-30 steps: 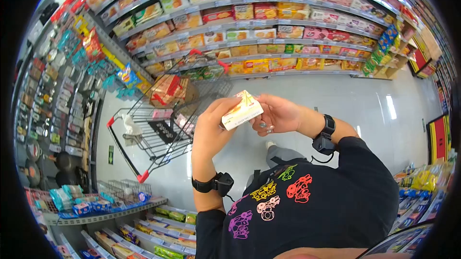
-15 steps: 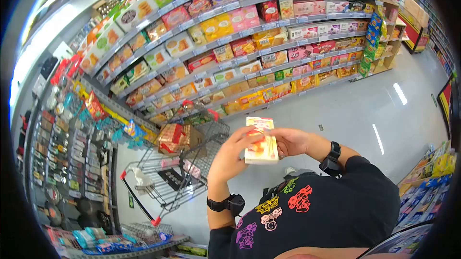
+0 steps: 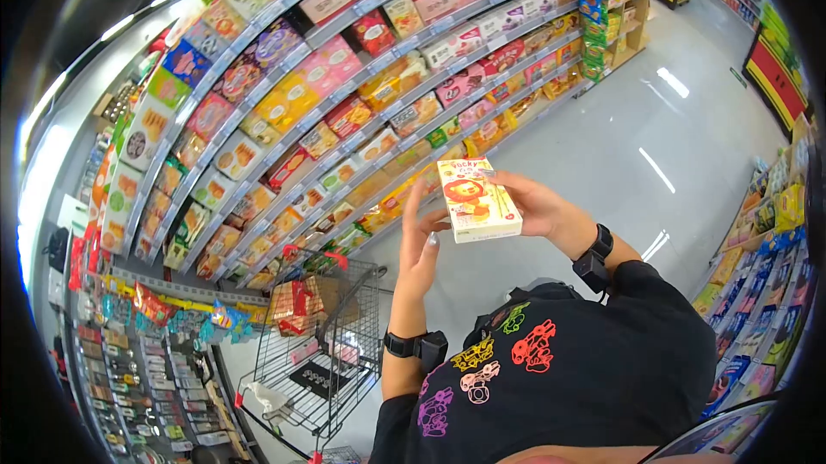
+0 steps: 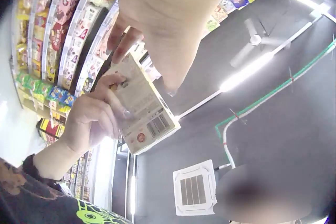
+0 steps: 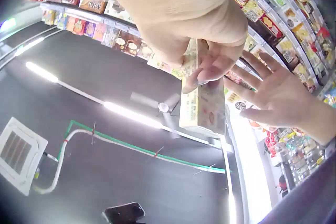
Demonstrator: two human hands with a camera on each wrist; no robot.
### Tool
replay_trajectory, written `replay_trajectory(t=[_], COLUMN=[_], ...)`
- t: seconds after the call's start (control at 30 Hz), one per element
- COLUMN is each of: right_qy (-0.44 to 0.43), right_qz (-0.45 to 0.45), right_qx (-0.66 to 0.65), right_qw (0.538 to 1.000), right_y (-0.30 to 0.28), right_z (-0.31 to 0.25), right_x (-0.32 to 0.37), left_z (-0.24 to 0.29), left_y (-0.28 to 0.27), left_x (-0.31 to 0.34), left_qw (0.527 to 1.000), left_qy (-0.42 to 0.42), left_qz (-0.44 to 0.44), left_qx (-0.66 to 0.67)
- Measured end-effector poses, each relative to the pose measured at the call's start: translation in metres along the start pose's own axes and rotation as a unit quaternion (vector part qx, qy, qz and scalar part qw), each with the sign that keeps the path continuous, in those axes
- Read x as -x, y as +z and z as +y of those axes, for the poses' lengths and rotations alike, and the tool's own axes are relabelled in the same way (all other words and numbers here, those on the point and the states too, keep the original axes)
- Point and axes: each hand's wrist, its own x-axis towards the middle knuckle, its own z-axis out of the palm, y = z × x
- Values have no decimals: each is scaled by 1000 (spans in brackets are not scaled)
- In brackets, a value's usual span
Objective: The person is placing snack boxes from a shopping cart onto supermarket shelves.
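Observation:
A small cream and yellow box (image 3: 478, 206), with a red and yellow picture on its front, is held up before the chest in the head view. The right hand (image 3: 538, 206) grips its right side, thumb on the front face and fingers behind. In the left wrist view the right hand's (image 4: 97, 113) fingers lie on the back of the box (image 4: 142, 106), by a barcode. The left hand (image 3: 419, 249) is spread just left of the box. In the right wrist view the left hand (image 5: 281, 95) shows splayed fingers, apart from the box (image 5: 203, 98).
Long shelves (image 3: 344, 111) of packaged snacks curve across the front. A wire shopping cart (image 3: 314, 361) stands at the lower left with a carton (image 3: 297, 305) and small items inside. More stocked shelves (image 3: 757, 292) line the right, and hanging goods (image 3: 155, 378) the lower left.
The left hand has let go of the box, which now rests in the right hand alone. The box turned its picture side up, and the head view swung so the shelves tilt and the cart sits lower.

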Motion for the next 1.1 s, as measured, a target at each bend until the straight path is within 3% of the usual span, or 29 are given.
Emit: replay_trajectory(t=[0.1,0.2,0.23,0.33,0.37,0.4,0.5,0.57,0.67,0.73,0.8,0.97,1.03,1.1], right_qy=[4,31,12,5,-13,-31,-90,-125,-119,-128,-102,-67,-90,-108], right_qz=[1,-12,23,81,106,130,132,124,151,192,216,226,244,211], right_qx=[-67,-152,-156,-145,-108,-70,107,274,355,344,340,413,428,441], right_qw=[998,988,987,986,988,989,981,945,915,910,910,880,865,866], right_y=[-10,-41,-42,-41,-44,-47,-51,-58,-76,-81,-88,-112,-109,-117], right_z=[-16,-33,-39,-62,-64,-66,-78,-88,-97,-100,-107,-126,-140,-155], right_x=[-1,-2,-1,1,1,1,8,10,5,-6,-25,-86,-119,-153], left_z=[-28,-36,-41,-64,-69,-71,-73,-69,-94,-117,-117,-147,-156,-155], left_y=[12,39,46,57,59,57,53,44,25,13,3,-40,-57,-73], left_x=[-25,-54,-62,-75,-77,-86,-99,-111,-124,-130,-144,-178,-204,-227], left_qw=[996,991,986,987,986,986,981,977,964,951,958,965,972,975], left_qy=[-2,-110,-139,-134,-146,-106,-105,-94,-156,-195,-146,-128,-92,-116], left_qz=[-44,-42,-40,-26,-30,-54,-97,-146,-206,-237,-236,-213,-200,-177], left_qx=[-73,56,83,79,74,115,128,124,70,47,-66,-85,-86,-63])
